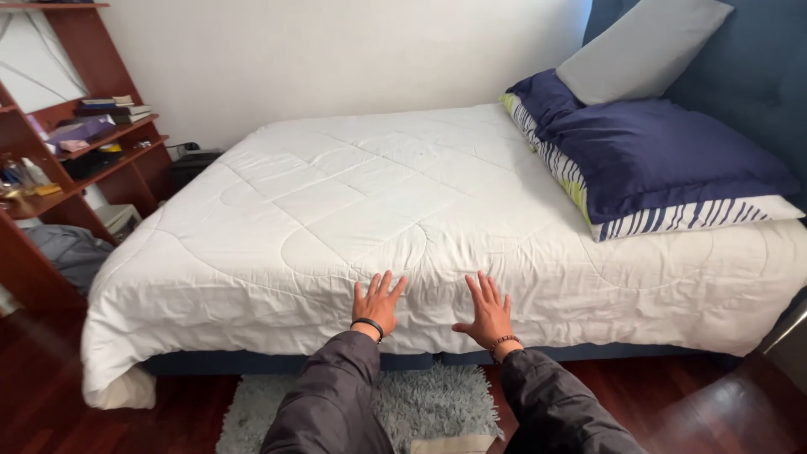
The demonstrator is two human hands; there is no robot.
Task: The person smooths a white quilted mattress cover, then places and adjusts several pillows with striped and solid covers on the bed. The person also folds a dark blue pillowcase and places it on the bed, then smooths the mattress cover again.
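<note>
Pressing flat with fingers spread, the left hand (377, 303) and right hand (487, 310) lie side by side on the near edge of the white quilted comforter (353, 202), gripping nothing. Navy striped pillows (656, 160) sit at the headboard; a shaggy grey rug (429, 403) lies below.

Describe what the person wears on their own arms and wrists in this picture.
Both arms are covered by dark grey, slightly shiny jacket sleeves. The left hand has a plain black band at its wrist; the right hand has a dark beaded bracelet.
</note>
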